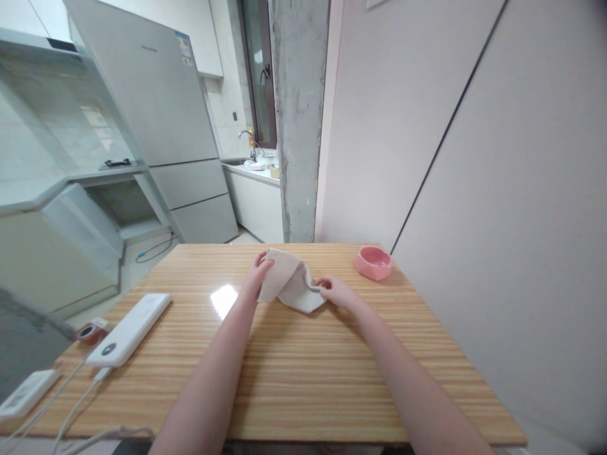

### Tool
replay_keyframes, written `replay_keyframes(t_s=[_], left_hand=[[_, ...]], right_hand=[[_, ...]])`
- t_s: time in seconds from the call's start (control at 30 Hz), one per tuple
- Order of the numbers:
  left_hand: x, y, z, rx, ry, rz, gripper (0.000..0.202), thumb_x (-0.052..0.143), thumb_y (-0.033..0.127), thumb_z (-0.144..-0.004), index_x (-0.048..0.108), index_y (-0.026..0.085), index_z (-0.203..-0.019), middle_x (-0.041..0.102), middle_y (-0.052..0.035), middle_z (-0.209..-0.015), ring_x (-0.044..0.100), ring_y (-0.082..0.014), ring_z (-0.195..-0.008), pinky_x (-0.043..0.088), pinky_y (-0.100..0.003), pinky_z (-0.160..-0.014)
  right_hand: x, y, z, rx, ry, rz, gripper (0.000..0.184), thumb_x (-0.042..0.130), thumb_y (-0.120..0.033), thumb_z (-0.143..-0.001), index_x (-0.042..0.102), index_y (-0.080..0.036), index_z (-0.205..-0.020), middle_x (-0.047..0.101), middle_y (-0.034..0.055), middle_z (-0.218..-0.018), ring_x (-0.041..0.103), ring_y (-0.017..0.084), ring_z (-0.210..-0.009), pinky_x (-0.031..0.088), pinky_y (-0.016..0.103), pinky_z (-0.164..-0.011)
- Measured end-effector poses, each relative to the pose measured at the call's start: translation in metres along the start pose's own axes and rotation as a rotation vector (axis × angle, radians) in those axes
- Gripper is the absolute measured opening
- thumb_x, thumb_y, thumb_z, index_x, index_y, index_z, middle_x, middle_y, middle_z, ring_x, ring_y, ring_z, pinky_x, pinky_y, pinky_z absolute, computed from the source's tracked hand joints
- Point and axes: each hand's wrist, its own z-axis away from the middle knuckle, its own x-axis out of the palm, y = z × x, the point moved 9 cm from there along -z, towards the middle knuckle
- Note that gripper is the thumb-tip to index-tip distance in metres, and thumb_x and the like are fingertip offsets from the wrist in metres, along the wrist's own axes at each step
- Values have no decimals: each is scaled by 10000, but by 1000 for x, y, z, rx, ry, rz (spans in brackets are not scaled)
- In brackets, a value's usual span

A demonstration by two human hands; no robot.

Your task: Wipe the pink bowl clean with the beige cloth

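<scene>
Both hands hold a light grey-beige cloth (290, 278) over the far middle of the wooden table. My left hand (259, 273) grips its upper left edge, fingers closed on the fabric. At the cloth's right side, my right hand (336, 292) pinches an edge between thumb and fingers. The cloth is partly folded, with its left part raised and a lower corner hanging close to the tabletop. Whether that corner touches the wood I cannot tell.
A pink ashtray-like dish (374, 263) sits at the table's (313, 379) far right corner, near the wall. On the left lie a white power bank (130, 332) with cables, a reddish-brown roll (91, 333) and a white power strip (29, 393). A fridge (142, 95) stands beyond.
</scene>
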Motion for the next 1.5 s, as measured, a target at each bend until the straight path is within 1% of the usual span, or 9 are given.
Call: replay_keyframes(t_s=[0.17,0.33,0.6,0.77,0.93,1.03,1.17,1.3,1.5], left_hand=[[-68,3,-24,29,228,-362,374,619,322,-696,547,184,-1035,642,-58,-856,627,-181,-755,458,-279,-681],[-57,-4,-14,92,228,-880,216,659,327,-675,558,198,-816,662,-111,-799,616,-298,-945,409,-363,-827],[-21,-11,-10,155,47,-1250,111,497,300,-803,535,196,-790,672,-135,-916,616,-280,-943,415,-336,-789],[-27,-3,-13,166,122,-1254,250,358,314,-887,496,163,-1031,663,-145,-954,634,-269,-904,435,-327,-725],[-33,-6,-12,70,105,-1241,479,440,314,-844,377,133,-1283,673,-138,-967,644,-281,-911,453,-346,-747],[-28,-13,-13,57,-8,-1271,732,530,224,-774,206,133,-1424,621,-166,-1164,614,-270,-1034,449,-337,-828],[-25,-10,-13,125,-16,-1299,753,489,87,-753,201,130,-1447,536,-173,-1305,543,-232,-1167,419,-299,-915],[-31,-1,-8,94,85,-1365,611,441,203,-843,274,114,-1425,540,-199,-1289,540,-266,-1170,424,-347,-921],[-25,-16,1,-101,-120,-1382,791,545,239,-761,188,125,-1458,568,-195,-1264,563,-285,-1145,432,-351,-909]], right_hand=[[-72,16,4,-26,577,130,388,529,-282,-745,612,-154,-1101,603,125,-1091,529,267,-1073,401,401,-948],[-61,30,-2,30,490,152,559,593,-169,-653,552,-159,-1210,558,172,-1205,486,316,-1176,366,441,-1020],[-43,29,-13,75,281,-591,810,671,-278,-676,312,-243,-1401,523,117,-1314,631,215,-987,524,359,-837],[-21,34,-16,46,50,-373,901,711,-149,-601,315,-201,-1409,615,104,-1192,610,213,-1034,486,376,-917],[-46,45,-18,85,336,-184,703,535,-130,-739,320,-194,-1405,587,113,-1227,594,206,-1090,456,382,-964],[-45,50,-19,157,323,-152,661,520,-183,-785,302,-160,-1408,580,142,-1239,596,210,-1089,462,371,-950],[-37,34,-18,43,208,-59,777,603,-130,-691,306,-175,-1407,570,107,-1261,563,194,-1131,423,328,-985],[-46,28,-10,51,283,166,708,596,-124,-694,377,-157,-1366,601,115,-1171,582,212,-1061,438,321,-919],[-44,26,-6,70,234,380,453,606,-171,-738,535,-128,-1184,649,98,-970,601,204,-876,423,285,-764]])
